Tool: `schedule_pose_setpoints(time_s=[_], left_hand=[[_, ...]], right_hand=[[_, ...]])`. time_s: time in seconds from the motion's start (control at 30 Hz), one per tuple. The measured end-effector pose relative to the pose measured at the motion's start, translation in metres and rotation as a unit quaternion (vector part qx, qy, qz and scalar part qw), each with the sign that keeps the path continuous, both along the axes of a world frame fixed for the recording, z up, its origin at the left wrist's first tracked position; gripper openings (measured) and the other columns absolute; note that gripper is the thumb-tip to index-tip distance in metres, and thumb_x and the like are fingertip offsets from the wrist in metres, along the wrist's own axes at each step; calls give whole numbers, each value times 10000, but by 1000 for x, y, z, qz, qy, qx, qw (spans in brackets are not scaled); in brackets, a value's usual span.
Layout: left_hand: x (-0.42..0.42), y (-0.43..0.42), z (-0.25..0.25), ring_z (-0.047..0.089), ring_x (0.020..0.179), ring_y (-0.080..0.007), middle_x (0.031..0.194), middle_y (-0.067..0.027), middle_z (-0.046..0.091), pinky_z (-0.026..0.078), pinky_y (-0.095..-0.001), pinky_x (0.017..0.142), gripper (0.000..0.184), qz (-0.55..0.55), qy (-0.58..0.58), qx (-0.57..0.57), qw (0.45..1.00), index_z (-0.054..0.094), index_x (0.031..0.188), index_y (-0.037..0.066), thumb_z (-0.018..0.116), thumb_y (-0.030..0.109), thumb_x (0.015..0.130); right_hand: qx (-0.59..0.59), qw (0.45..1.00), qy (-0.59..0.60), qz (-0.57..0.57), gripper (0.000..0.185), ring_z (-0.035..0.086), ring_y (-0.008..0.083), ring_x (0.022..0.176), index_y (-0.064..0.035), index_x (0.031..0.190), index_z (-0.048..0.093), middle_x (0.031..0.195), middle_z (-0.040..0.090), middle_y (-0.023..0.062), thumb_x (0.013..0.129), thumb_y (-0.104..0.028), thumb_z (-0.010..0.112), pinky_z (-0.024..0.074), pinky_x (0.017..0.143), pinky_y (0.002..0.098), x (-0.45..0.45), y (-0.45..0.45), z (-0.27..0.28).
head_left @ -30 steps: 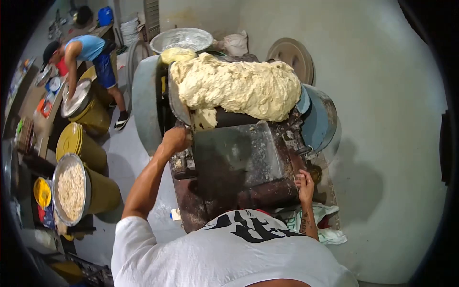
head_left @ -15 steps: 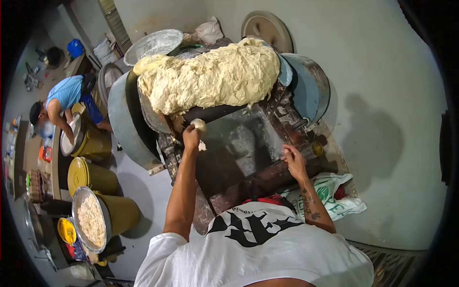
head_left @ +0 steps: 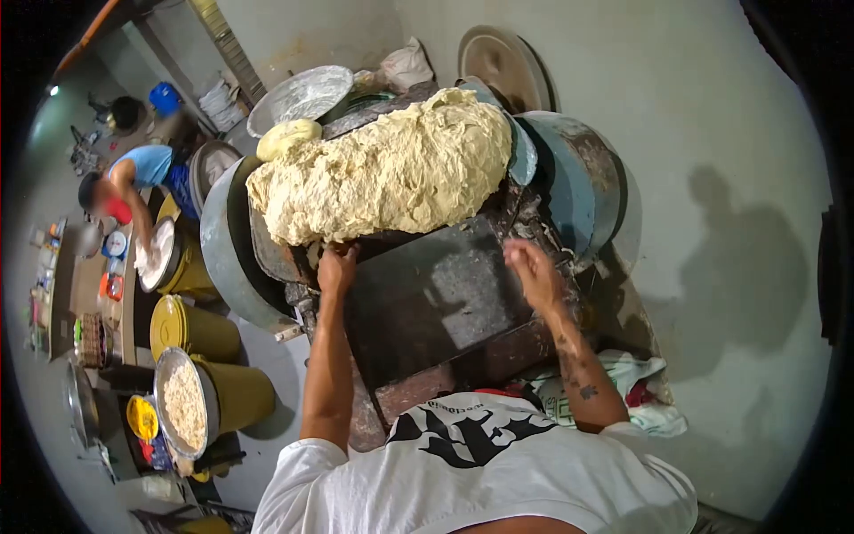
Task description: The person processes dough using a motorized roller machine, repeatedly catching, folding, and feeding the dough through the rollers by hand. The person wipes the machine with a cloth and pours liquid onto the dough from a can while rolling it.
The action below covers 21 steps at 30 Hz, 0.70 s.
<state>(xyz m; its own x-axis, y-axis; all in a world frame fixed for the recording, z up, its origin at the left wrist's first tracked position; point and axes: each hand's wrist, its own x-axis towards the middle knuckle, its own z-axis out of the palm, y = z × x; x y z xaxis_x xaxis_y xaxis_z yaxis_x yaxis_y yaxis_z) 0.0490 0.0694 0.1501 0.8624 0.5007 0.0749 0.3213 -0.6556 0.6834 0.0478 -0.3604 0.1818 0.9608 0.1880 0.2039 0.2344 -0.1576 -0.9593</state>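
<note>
I see the big dough (head_left: 391, 173) lying across the machine (head_left: 467, 359), between its rounded guards (head_left: 592, 178). My left hand (head_left: 338, 271) is at the dough's near edge, fingertips obscured, so I cannot tell its grip; my right hand's (head_left: 536, 278) grip is released over the dark plate (head_left: 409, 298).

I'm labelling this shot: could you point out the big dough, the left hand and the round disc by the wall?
Big dough (head_left: 382, 178): head view, middle of its surface.
Left hand (head_left: 336, 270): head view, back of the hand.
Round disc (head_left: 500, 69): head view, its face.
</note>
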Motion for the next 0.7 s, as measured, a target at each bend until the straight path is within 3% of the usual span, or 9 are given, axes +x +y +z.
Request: schedule_pose_setpoints(time_s=[0.1, 0.17, 0.3, 0.37, 0.43, 0.53, 0.57, 0.63, 0.7], left_hand=[[-7, 15, 54, 628, 640, -124, 737, -67, 678, 491, -290, 566, 314, -94, 77, -261, 958, 689, 895, -10, 616, 277, 1000], [-11, 33, 91, 574, 586, -121, 712, -42, 656, 440, -277, 520, 327, -61, 34, -282, 957, 691, 866, 14, 556, 268, 1021], [-5, 51, 173, 594, 710, -106, 860, -58, 682, 464, -277, 620, 407, -15, -113, -172, 978, 717, 962, -5, 575, 374, 1002], [30, 74, 190, 638, 858, -170, 949, -86, 718, 503, -335, 771, 451, -71, -164, 17, 984, 721, 1088, 10, 566, 426, 1007], [71, 70, 214, 660, 1020, -249, 1125, -143, 728, 494, -370, 909, 464, -104, -145, 52, 983, 711, 1179, 41, 576, 448, 1001], [164, 137, 192, 649, 1090, -270, 1210, -157, 708, 471, -387, 980, 593, -177, -30, 155, 971, 673, 1286, 64, 543, 561, 988], [181, 131, 198, 651, 1080, -271, 1213, -157, 709, 471, -391, 980, 614, -162, 25, 123, 979, 668, 1293, 61, 536, 576, 986], [228, 145, 195, 623, 1129, -260, 1301, -138, 672, 473, -389, 980, 621, -170, 155, 81, 970, 639, 1338, 69, 533, 571, 987], [276, 168, 173, 604, 1022, -204, 1190, -72, 683, 479, -342, 868, 585, -299, 248, 140, 911, 683, 1281, 123, 568, 589, 945]], right_hand=[[-1, 997, -74, 17, 398, 646, 144, 914, -50, 1268, 649, 1037, 725, 64, 1021, -360, 611, 508, 821, 311, 74, 2, 67], [-53, 986, -155, 31, 446, 648, 159, 965, -55, 1279, 647, 1066, 718, 69, 1007, -407, 620, 503, 872, 316, 136, 2, 99], [-142, 958, -213, 127, 587, 595, 269, 1232, -56, 1340, 622, 1277, 657, 152, 991, -526, 588, 462, 1029, 412, 261, 34, 150], [-238, 938, -200, 155, 674, 534, 309, 1327, -56, 1368, 608, 1378, 602, 177, 968, -597, 574, 419, 1088, 453, 319, 62, 158], [-296, 924, -149, 189, 769, 481, 317, 1386, -61, 1386, 600, 1467, 541, 174, 927, -677, 574, 361, 1142, 458, 369, 91, 164], [-475, 842, -90, 239, 801, 461, 381, 1389, -103, 1463, 529, 1489, 510, 186, 966, -722, 426, 390, 1142, 536, 418, 134, 176], [-503, 810, -35, 299, 860, 375, 388, 1449, -116, 1503, 483, 1573, 405, 169, 945, -765, 397, 323, 1195, 535, 438, 147, 178], [-539, 796, 48, 270, 958, 366, 364, 1460, -106, 1484, 514, 1567, 423, 169, 854, -827, 483, 277, 1189, 541, 490, 168, 131], [-491, 796, 134, 328, 852, 264, 311, 1506, -157, 1545, 394, 1619, 328, 116, 917, -726, 476, 247, 1208, 522, 500, 172, 117]])
